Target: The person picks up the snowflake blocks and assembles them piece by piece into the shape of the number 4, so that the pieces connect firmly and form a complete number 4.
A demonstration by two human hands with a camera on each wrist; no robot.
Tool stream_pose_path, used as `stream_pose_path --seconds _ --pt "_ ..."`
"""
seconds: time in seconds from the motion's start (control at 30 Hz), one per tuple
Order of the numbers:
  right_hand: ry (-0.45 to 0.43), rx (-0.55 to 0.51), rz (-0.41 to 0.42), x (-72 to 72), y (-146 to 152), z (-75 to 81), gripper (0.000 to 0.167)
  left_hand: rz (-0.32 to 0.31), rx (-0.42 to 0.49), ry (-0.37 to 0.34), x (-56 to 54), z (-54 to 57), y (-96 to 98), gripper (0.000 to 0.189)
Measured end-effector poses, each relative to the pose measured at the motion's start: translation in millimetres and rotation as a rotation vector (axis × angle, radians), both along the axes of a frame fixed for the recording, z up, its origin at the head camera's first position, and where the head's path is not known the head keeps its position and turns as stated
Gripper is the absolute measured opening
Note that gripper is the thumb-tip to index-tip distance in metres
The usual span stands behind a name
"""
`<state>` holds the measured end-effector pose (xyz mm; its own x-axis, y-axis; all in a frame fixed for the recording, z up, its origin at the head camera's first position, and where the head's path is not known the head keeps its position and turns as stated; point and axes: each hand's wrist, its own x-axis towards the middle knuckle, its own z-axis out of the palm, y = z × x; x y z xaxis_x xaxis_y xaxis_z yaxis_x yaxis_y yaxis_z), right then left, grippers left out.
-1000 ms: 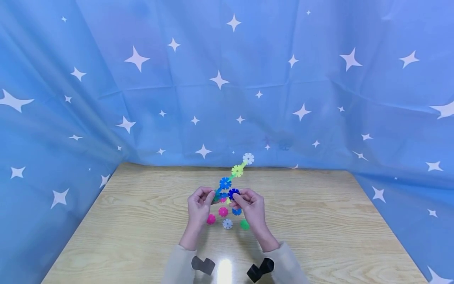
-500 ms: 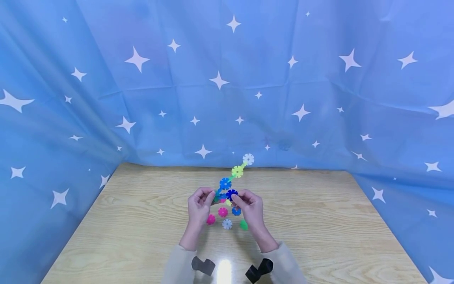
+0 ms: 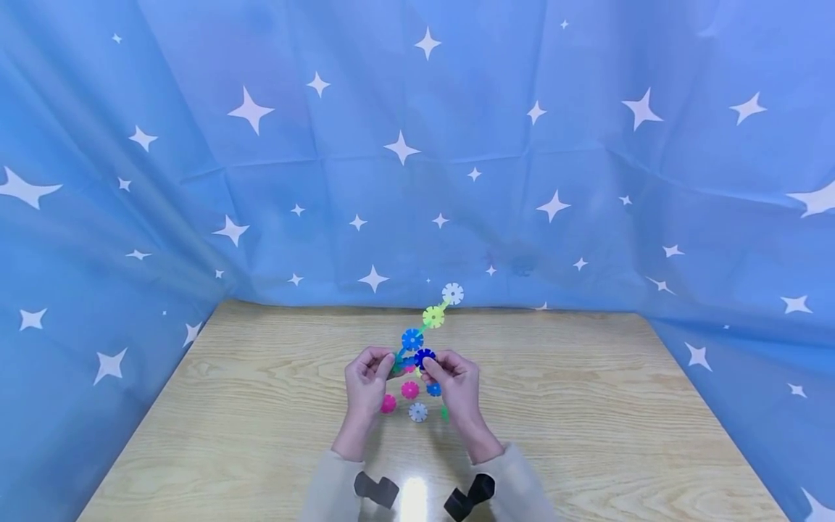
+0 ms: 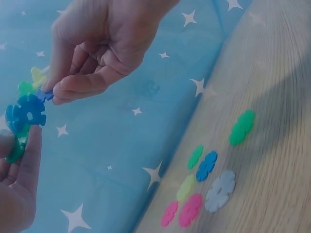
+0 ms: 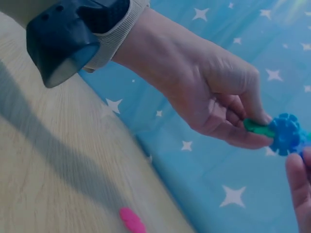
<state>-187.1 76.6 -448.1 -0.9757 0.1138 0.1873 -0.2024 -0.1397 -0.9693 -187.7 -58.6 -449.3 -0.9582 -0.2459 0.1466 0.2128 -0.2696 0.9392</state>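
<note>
My left hand pinches a green notched snowflake disc at the lower end of a chain of linked discs. Up and to the right the chain runs through a blue disc and a yellow disc to a white disc. Between thumb and fingers, my right hand holds a dark blue disc close beside a blue disc of the chain. The left wrist view shows its edge at the chain; whether the notches are engaged I cannot tell.
Loose discs lie on the wooden table below the hands: pink, white, blue, green, yellow. A blue star-printed cloth hangs behind and at the sides.
My right hand has moved slightly left with the dark blue disc, closer to my left hand. The chain's top end has shifted a little left; the left hand is nearly still.
</note>
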Motion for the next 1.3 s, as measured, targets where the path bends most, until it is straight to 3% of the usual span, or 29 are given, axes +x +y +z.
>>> stream_pose_path --seconds 0.33,0.63,0.8,1.07,1.3 --pt "0.015 0.013 0.010 4.1 -4.7 -6.9 0.017 -0.043 -0.006 -0.018 2.0 0.4 -5.4 0.008" --pt "-0.008 0.114 0.169 -4.2 11.0 -3.4 0.018 -0.089 -0.028 0.003 -2.2 5.9 -14.0 0.015" --pt "0.026 0.101 0.143 -5.2 11.1 -2.8 0.017 -0.093 -0.041 0.025 -5.2 7.1 -16.1 0.015" --pt "0.123 0.088 0.076 -6.0 7.7 -0.4 0.018 -0.115 0.062 0.056 -3.4 6.7 -11.3 0.021" --pt "0.167 0.095 0.068 -7.9 9.5 5.2 0.016 -0.243 0.067 0.018 1.8 -4.9 -7.8 0.013"
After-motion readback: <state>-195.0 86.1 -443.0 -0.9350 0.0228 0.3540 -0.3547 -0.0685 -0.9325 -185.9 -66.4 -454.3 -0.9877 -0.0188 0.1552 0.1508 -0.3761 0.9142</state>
